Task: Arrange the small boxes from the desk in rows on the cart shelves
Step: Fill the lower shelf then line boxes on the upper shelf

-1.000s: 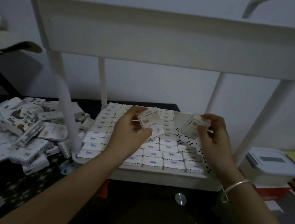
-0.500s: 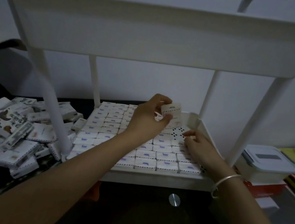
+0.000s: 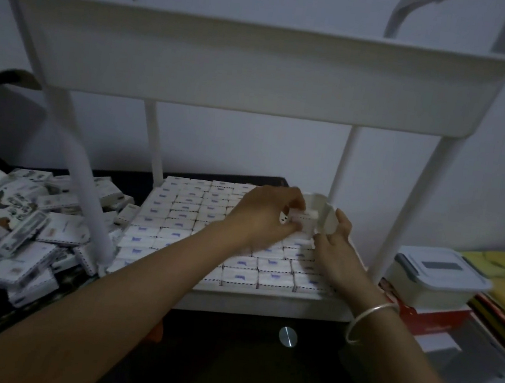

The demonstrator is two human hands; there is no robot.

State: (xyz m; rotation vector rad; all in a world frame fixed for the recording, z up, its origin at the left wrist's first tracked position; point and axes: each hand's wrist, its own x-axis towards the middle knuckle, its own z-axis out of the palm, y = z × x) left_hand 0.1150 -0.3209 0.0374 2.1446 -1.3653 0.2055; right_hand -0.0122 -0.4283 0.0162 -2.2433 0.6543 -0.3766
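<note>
A dark glass counter [image 3: 225, 367] carries a white cart [image 3: 253, 65] against a pale wall [image 3: 250, 147]. The cart's lower shelf [image 3: 263, 306] is nearly filled with rows [image 3: 178, 224] of small boxes. A loose pile [image 3: 20, 228] lies on the counter to the left, and a lidded tub [image 3: 436, 275] stands to the right.

Half a second ago the left hand [image 3: 261, 217] held a box [image 3: 303, 219] above the rows. Now it is lower, at the shelf's far right corner, fingers pinching the box. The right hand [image 3: 337, 254] has shifted beside it, fingers loosely straight on the rows.

Blue print on the box tops is too blurred to read.
</note>
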